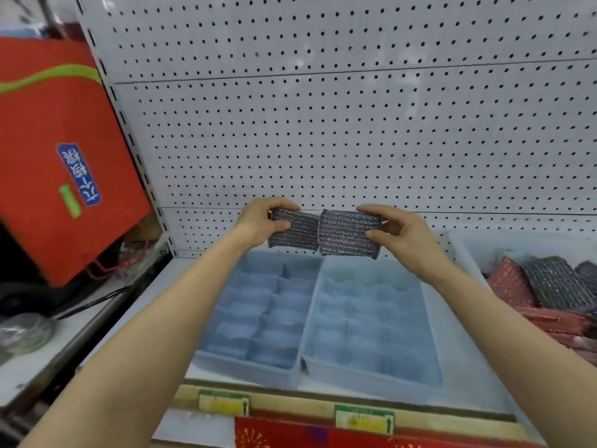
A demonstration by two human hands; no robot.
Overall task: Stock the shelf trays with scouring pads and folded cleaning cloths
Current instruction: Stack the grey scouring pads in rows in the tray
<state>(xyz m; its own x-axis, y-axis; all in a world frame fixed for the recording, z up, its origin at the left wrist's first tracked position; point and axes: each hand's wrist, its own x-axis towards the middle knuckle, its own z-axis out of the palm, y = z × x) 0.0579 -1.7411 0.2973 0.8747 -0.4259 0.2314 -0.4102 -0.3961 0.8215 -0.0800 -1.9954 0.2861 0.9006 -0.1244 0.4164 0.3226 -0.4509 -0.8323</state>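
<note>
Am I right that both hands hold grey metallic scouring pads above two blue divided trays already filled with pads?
Not quite. In the head view the two blue divided trays are empty; the left hand and right hand do hold grey metallic scouring pads above them.

A shop aisle: a white pegboard back panel (355,124) rises behind a retail shelf (465,367), whose front edge carries price labels (364,418).
</note>
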